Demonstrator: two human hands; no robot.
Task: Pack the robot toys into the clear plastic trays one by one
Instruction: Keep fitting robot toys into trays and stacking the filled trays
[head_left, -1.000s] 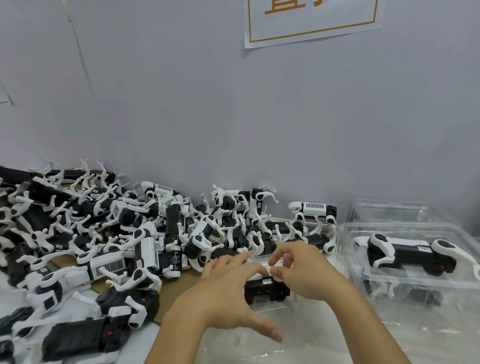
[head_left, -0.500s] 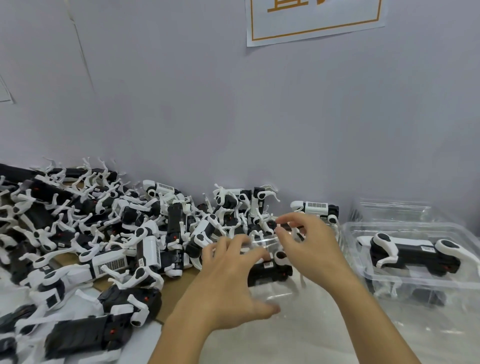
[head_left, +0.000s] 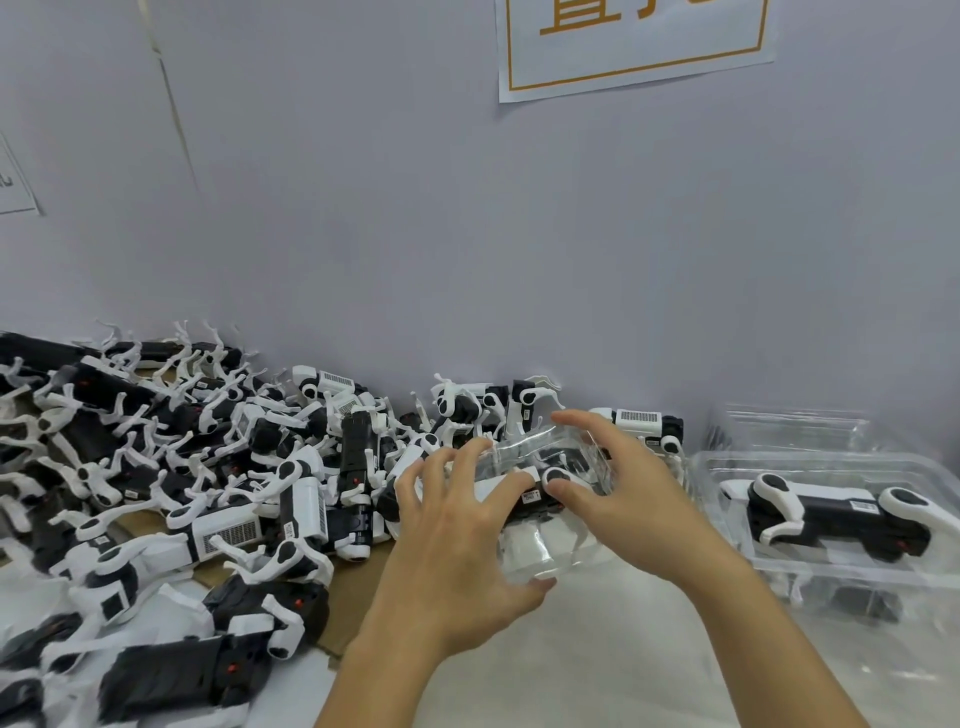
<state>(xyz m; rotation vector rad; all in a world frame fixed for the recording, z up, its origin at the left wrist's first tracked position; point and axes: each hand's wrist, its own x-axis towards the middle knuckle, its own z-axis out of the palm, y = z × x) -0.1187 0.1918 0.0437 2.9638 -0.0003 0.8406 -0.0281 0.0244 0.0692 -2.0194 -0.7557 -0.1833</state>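
A clear plastic tray (head_left: 540, 553) is held between my hands just above the table. A black-and-white robot toy (head_left: 537, 493) lies inside it. My left hand (head_left: 457, 535) grips the tray's left side, fingers spread over the top and thumb under the near edge. My right hand (head_left: 628, 499) holds the right side, with fingers curled over the far rim and the thumb on the toy's white joint. A big pile of loose robot toys (head_left: 208, 467) covers the table to the left.
At the right stands a stack of packed clear trays (head_left: 841, 566), the top one holding a robot toy (head_left: 831, 512). Empty trays (head_left: 789, 426) sit behind it by the wall. Brown cardboard (head_left: 353, 587) lies under the pile. A paper sign (head_left: 634, 47) hangs on the wall.
My right hand moved from the toy's top to the tray's far rim. My left hand spread over the tray's left side. The tray with the toy now sits a little higher.
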